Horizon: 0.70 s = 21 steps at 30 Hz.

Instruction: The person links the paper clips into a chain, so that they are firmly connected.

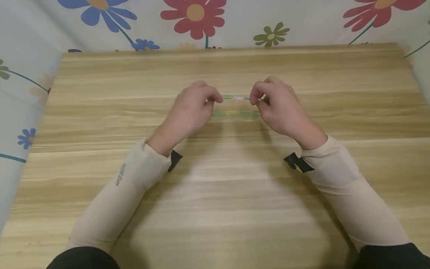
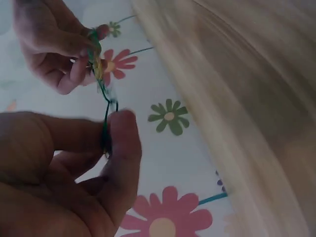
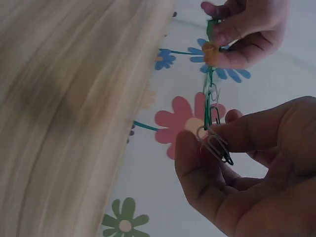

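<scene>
A chain of linked paper clips (image 1: 239, 98) stretches between my two hands above the wooden table. Its second strand (image 1: 231, 112), green with a yellow part, runs nearer to me in the head view. My left hand (image 1: 193, 108) pinches the left end between thumb and finger. On the other side, my right hand (image 1: 282, 106) pinches the right end. The right wrist view shows a silver paper clip (image 3: 215, 143) and a dark one at the right fingertips, with green clips above. Fingers cover parts of the chain at both ends.
The wood-grain table (image 1: 228, 209) reaches under both forearms. A white curtain with printed flowers (image 1: 235, 26) hangs behind its far edge and along the sides. Dark straps (image 1: 299, 163) stick out at the cuffs of the light sleeves.
</scene>
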{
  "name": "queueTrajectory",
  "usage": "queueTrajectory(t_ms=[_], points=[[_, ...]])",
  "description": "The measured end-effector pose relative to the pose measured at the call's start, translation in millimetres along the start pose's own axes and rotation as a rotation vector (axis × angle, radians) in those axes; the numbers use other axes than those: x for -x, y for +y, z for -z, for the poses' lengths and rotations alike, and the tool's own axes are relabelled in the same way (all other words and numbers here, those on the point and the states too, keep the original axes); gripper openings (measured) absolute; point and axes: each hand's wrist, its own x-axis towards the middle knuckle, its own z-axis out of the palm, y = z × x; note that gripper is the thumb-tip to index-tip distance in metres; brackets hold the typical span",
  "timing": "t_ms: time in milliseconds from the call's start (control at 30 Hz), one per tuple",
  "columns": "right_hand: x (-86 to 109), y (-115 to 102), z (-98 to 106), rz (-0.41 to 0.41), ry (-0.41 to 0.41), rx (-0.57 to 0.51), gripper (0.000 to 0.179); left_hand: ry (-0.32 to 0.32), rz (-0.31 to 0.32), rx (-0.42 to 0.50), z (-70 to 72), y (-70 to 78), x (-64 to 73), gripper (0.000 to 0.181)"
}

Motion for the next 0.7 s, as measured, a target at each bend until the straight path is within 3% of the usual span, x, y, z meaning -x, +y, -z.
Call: queueTrajectory(t_ms=[167, 333, 467, 700], points=[[2.0, 4, -7, -0.038, -0.169, 0.091, 0.031, -0.213, 0.024, -0.181, -8.8, 1.5, 4.6, 0.042], [-0.4, 6, -19, -0.058, -0.351, 0.160, 0.037, -0.331, 0.031, -0.251, -13.1, -1.4, 9.3, 0.052], [-3.0, 4, -23, -0.091, -0.413, 0.209, 0.040, -0.384, 0.034, -0.262, -10.7, -6.0, 9.4, 0.057], [-2.8, 3, -26, -0.073, -0.448, 0.249, 0.038, -0.413, 0.067, -0.265, -7.7, -13.1, 13.0, 0.065]])
